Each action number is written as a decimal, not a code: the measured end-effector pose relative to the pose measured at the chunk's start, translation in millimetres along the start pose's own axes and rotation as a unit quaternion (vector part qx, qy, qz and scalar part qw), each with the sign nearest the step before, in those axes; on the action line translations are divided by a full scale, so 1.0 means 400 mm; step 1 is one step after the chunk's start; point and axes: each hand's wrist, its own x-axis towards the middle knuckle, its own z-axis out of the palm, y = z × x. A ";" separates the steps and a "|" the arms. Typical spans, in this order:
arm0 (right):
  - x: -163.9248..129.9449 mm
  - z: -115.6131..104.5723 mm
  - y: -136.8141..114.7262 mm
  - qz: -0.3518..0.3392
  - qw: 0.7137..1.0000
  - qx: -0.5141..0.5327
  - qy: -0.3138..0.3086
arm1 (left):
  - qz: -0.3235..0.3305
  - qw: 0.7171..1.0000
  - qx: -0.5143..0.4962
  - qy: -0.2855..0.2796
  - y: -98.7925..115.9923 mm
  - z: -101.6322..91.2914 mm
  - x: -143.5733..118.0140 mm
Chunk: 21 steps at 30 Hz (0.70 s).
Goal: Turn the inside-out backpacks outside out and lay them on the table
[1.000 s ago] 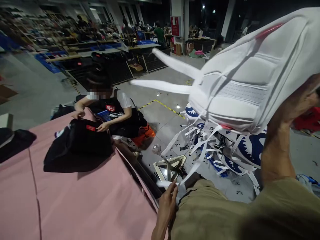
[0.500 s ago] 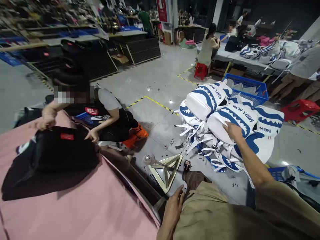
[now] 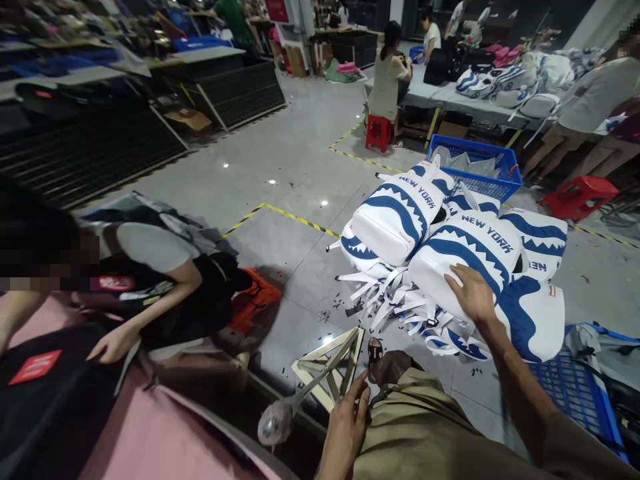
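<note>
My right hand [image 3: 471, 292] lies on the front of a white backpack [image 3: 465, 247] with "NEW YORK" lettering and a blue wavy band. Its fingers are stretched out over the fabric, not wrapped round anything. That backpack is on a pile with several like it, among them another white backpack [image 3: 397, 210] to its left. Loose white straps [image 3: 385, 293] hang from the pile's near side. Down by my trouser leg is my left hand [image 3: 350, 413], holding nothing, its fingers somewhat apart.
On the left, a co-worker [image 3: 155, 247] handles a black bag [image 3: 45, 387] on the pink-covered table [image 3: 150, 427]. A pale triangular metal frame [image 3: 333, 367] stands on the floor. Blue crates [image 3: 505, 177] and a red stool [image 3: 580, 197] are around the pile. Other people sit and stand at a far table [image 3: 450, 103].
The view has shifted, so the co-worker and black bag sit further left and lower. My right hand stays on the backpack; my left hand is still by my leg.
</note>
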 end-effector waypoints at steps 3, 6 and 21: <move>-0.017 0.029 -0.100 -0.032 0.993 0.112 0.019 | 0.027 0.999 0.014 -0.042 0.091 -0.048 0.091; -0.060 0.086 -0.206 -0.068 0.972 0.209 -0.078 | 0.059 0.993 0.062 -0.086 0.154 -0.073 0.177; 0.070 0.179 -0.424 -0.126 0.901 0.341 -0.236 | 0.102 0.959 0.214 -0.155 0.276 -0.240 0.356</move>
